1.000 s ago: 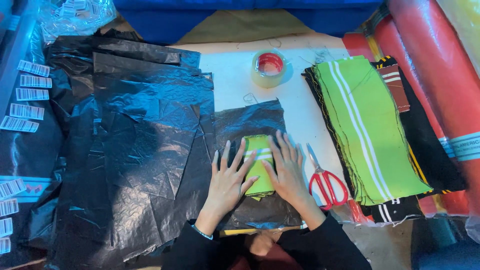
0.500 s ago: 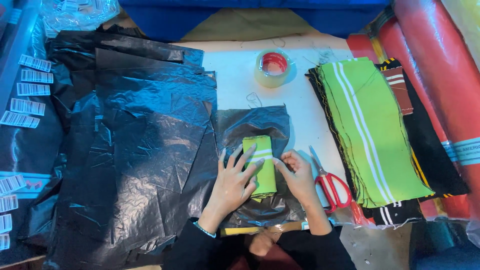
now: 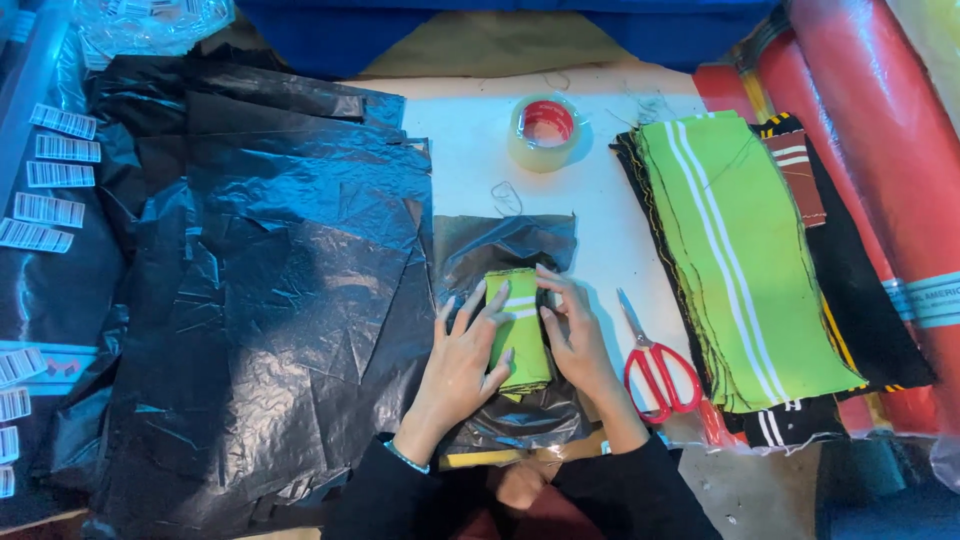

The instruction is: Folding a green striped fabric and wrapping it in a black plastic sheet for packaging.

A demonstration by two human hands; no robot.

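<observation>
Surface (image 3: 470, 160) white. Left: large pile of black plastic sheets (image 3: 270, 280). Rear: tape roll (image 3: 543, 132). Right: red-handled scissors (image 3: 652, 365), then stack of green striped fabric pieces (image 3: 735, 260). None of these lies between hands and work.

Folded green fabric piece (image 3: 518, 335): narrow, 2 white stripes across, lying on a small black plastic sheet (image 3: 510, 245) at front centre.

Left hand (image 3: 462, 365) flat on its left part, fingers apart. Right hand (image 3: 575, 340) against its right edge, fingers curled onto that edge.
</observation>
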